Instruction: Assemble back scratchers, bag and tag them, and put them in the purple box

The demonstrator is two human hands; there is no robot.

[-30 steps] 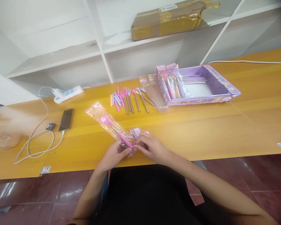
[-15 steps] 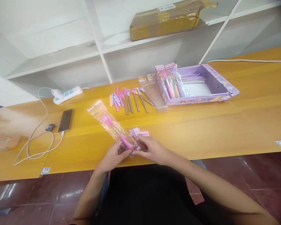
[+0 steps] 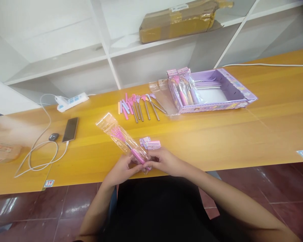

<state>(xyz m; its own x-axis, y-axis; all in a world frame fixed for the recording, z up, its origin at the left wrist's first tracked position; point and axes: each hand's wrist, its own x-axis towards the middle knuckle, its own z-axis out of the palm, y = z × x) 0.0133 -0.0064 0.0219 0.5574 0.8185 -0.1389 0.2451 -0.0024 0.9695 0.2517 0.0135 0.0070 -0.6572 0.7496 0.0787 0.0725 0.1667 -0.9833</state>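
Observation:
A pink back scratcher (image 3: 138, 156) lies inside a clear plastic bag (image 3: 108, 123), its claw end pointing up and left. My left hand (image 3: 123, 169) grips the bagged handle from the left, thumb on top. From the right, my right hand (image 3: 164, 162) pinches the lower end of the handle and bag. Just beyond my hands, several small printed cards (image 3: 153, 145) rest on the table. Farther back lie several loose back scratcher rods (image 3: 145, 109) with claw heads, beside coloured handle sleeves (image 3: 125, 107).
A purple display box (image 3: 217, 106) holds bagged back scratchers (image 3: 183, 89) at its left side, with empty clear bags (image 3: 164, 97) beside it. Leftward are a phone (image 3: 70, 129), a mouse (image 3: 54, 136), a white cable and a power strip (image 3: 73, 102). A taped carton (image 3: 178, 22) sits on the shelf.
The bagged back scratcher has shifted slightly down and to the right between my hands. Both hands keep their hold on it.

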